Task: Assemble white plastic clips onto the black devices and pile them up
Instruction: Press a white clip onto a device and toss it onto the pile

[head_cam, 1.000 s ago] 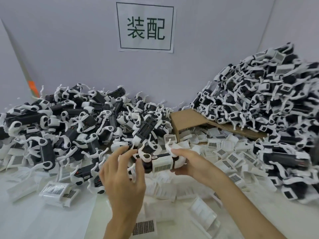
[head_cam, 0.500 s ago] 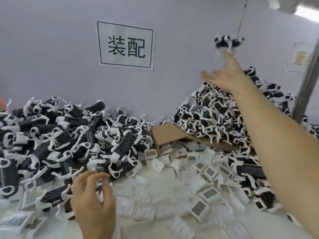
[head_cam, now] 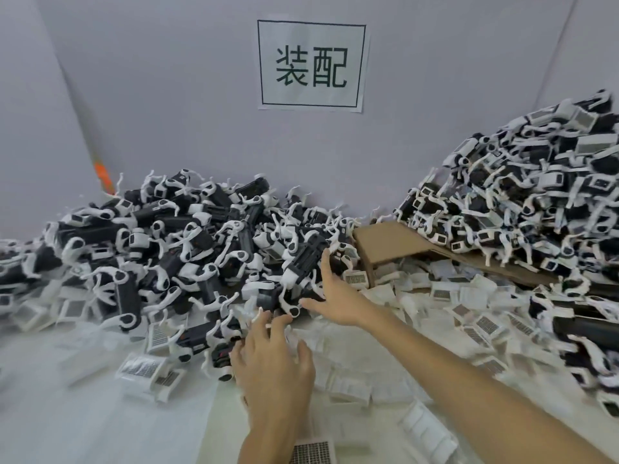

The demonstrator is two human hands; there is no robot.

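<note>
Two bare hands out over the white table (head_cam: 67, 423), neither holding anything. Right hand (head_cam: 335, 296) stretched forward, fingers straight and spread, forefinger tip touching or just beside a black device (head_cam: 303, 262) that lies tilted at the near edge of the left pile (head_cam: 160, 242); cannot tell which. Left hand (head_cam: 274, 360) lower and nearer, fingers loosely spread, above scattered white clips (head_cam: 345, 386) and just beside a second black device (head_cam: 217, 354) lying on the table. More loose clips strewn across the middle and right of the table, some with a printed label facing up. At the right, a taller pile (head_cam: 522, 202) of devices with white parts on them, heaped partly on a sheet of brown cardboard (head_cam: 382, 239). On the grey wall between the piles, a paper sign (head_cam: 311, 65) with two large characters. Along the left wall, a strip of orange tape (head_cam: 102, 175).
</note>
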